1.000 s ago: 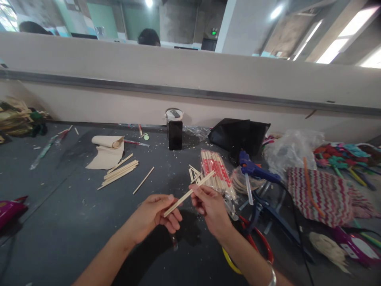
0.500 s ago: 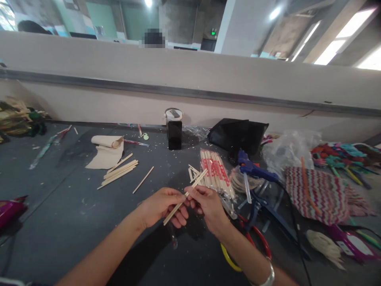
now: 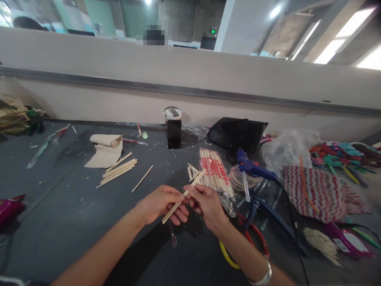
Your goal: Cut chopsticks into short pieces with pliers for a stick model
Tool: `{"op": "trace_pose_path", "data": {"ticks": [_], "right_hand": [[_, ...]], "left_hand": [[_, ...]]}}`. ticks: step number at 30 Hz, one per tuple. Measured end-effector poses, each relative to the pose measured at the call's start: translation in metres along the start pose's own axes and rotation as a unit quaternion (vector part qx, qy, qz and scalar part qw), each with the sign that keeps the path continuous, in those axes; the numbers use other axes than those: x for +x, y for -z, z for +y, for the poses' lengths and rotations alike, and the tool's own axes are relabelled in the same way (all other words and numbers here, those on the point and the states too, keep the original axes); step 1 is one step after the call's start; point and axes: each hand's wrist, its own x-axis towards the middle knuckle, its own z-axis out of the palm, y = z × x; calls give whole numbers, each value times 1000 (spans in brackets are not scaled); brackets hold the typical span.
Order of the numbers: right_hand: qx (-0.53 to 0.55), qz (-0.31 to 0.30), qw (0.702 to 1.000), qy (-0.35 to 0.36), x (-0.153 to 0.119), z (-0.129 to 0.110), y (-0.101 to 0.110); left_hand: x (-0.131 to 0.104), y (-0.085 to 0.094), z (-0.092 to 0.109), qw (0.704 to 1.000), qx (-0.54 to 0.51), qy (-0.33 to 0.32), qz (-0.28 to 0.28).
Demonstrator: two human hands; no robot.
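Observation:
Between my hands, a few thin wooden sticks (image 3: pixel 172 212) lie side by side, slanting up to the right over the table. My left hand (image 3: pixel 163 204) pinches them near the middle with thumb and fingers. Just beside it, my right hand (image 3: pixel 205 202) grips the same sticks higher up, thumb on top. Beyond my right hand are short cut sticks (image 3: pixel 193 173) and a clear packet of sticks with red print (image 3: pixel 214 171). A pile of loose sticks (image 3: pixel 119 171) and one single stick (image 3: pixel 142 178) rest on the table to the left.
A blue glue gun (image 3: pixel 253 169), blue-handled pliers (image 3: pixel 268 210) and red-and-yellow handles (image 3: pixel 257 238) crowd the right side. Farther right lies a zigzag-patterned knit piece (image 3: pixel 315 192). A phone (image 3: pixel 174 134) leans on a white container (image 3: pixel 173 113). Rolled beige cloth (image 3: pixel 105 153) is back left.
Both hands keep their hold on the sticks and have hardly moved. The whole view has shifted very slightly.

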Motion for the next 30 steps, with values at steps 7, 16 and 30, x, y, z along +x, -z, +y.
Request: {"op": "trace_pose_path", "data": {"ticks": [7,16,30], "right_hand": [[6,2,1000,1,0,2,-1],[18,1,1000,-2,0,2,-3],[-243,-35,969,34,-16,-13,23]], "left_hand": [[1,-1,-1,1000,-3,4,9],[1,-1,2,1000,-1,12,12],[1,-1,-3,992,-31,-59,106]]}}
